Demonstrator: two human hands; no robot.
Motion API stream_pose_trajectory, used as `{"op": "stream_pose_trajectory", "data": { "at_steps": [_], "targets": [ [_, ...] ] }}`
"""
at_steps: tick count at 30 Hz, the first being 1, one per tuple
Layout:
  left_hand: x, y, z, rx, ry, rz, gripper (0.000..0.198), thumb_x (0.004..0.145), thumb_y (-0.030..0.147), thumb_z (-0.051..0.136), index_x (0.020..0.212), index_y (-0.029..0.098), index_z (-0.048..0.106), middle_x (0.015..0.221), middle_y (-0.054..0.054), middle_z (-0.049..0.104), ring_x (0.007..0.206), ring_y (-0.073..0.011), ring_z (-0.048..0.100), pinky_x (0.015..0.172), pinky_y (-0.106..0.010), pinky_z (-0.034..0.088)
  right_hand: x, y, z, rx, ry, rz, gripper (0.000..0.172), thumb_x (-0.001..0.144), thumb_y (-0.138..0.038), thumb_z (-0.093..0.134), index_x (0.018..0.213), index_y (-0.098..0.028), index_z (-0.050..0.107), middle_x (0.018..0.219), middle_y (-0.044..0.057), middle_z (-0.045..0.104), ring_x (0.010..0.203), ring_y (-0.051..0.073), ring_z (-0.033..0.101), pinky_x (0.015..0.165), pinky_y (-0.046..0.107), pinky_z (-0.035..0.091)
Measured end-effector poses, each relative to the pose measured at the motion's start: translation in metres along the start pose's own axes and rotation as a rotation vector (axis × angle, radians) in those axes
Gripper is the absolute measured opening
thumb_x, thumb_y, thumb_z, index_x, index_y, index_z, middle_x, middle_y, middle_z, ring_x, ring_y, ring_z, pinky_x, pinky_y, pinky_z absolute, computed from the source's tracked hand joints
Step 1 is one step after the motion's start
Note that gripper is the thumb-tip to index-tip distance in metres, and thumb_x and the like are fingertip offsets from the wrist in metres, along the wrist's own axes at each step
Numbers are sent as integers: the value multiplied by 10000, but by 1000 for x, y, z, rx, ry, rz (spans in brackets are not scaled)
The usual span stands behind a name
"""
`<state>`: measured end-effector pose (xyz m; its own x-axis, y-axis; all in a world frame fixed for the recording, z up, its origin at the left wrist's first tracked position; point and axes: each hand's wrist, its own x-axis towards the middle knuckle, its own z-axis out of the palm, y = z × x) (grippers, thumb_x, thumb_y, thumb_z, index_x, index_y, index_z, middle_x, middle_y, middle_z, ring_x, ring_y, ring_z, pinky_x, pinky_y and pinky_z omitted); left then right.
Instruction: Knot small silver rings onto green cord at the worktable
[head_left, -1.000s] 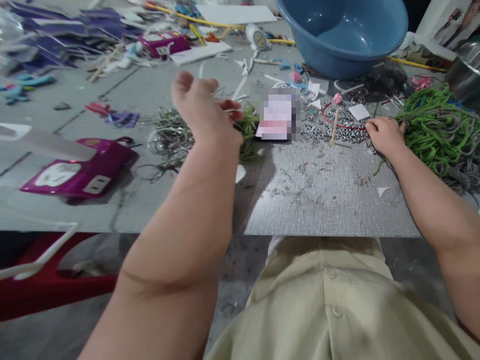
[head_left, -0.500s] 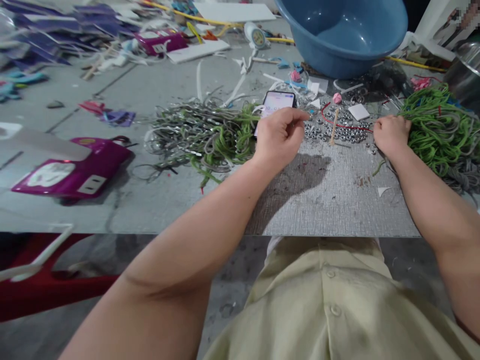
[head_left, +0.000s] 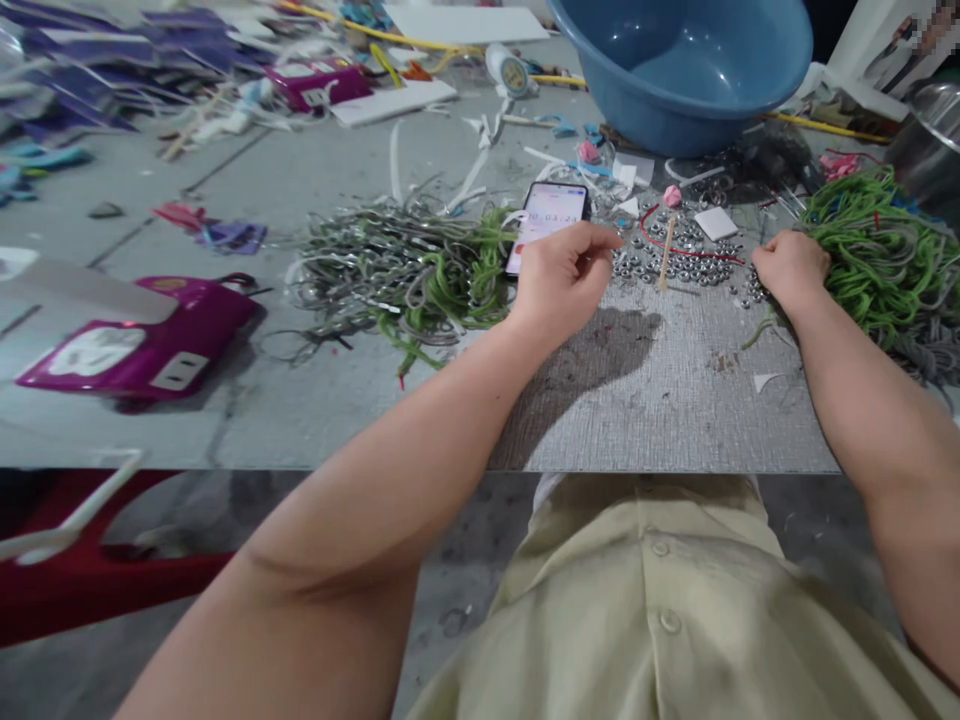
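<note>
My left hand (head_left: 564,275) hovers over the front of a phone (head_left: 551,205) whose lit screen shows running digits. Its fingers are curled in, the index finger stretched a little; whatever may be inside them is hidden. A tangle of green and grey cords with silver metal parts (head_left: 405,265) lies just left of it. Between my hands are scattered many small silver beads (head_left: 694,265), a thin wooden stick (head_left: 667,255) and a red cord (head_left: 694,253). At the left edge of a heap of green cords (head_left: 874,250), my right hand (head_left: 791,268) is closed, its fingertips hidden.
A blue basin (head_left: 690,110) stands at the back, with a metal container (head_left: 930,140) to its right. On the left is a magenta device (head_left: 161,335). Purple scraps (head_left: 135,60) are heaped at the far left. A red chair (head_left: 172,575) is below the table edge.
The fingers of my right hand have drawn together into a closed shape beside the green cords. My left hand keeps almost the same place and pose. The phone's screen shows clearer digits.
</note>
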<state>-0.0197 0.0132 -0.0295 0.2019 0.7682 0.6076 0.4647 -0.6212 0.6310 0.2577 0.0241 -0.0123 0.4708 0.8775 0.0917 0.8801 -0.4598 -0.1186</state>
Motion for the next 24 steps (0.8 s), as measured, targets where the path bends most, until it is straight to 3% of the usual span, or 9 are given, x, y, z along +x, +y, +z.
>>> {"op": "stream_pose_trajectory", "data": {
  "at_steps": [6,13,18,24],
  "targets": [
    [0,-2,1,5,-5,-23,265,778,136,507,923,187,723,595,14,582,519,-89,475,509,-222,397,2,7,-1,122,57,15,300,900,-262,510,953,-156,785,957,167,750,1005,311,689,853,407,499],
    [-1,-1,-1,40,-36,-44,279,797,139,502,944,191,733,586,20,561,532,-88,471,534,-224,394,1,0,-1,27,0,-7,365,912,-472,574,959,-157,752,1035,174,732,1085,334,668,921,478,488],
    [0,2,-3,43,-61,-56,279,798,148,503,937,183,742,560,24,531,518,-86,459,531,-226,383,1,-1,0,2,-4,-6,279,908,-261,541,1071,-165,746,1115,173,730,1116,308,667,909,443,491],
    [0,1,-3,38,-70,-70,278,785,168,508,921,172,750,537,29,510,498,-84,446,515,-225,363,3,5,-2,79,21,12,339,935,-240,478,1134,-141,734,1180,185,724,1131,313,662,920,406,475]
  ]
}}
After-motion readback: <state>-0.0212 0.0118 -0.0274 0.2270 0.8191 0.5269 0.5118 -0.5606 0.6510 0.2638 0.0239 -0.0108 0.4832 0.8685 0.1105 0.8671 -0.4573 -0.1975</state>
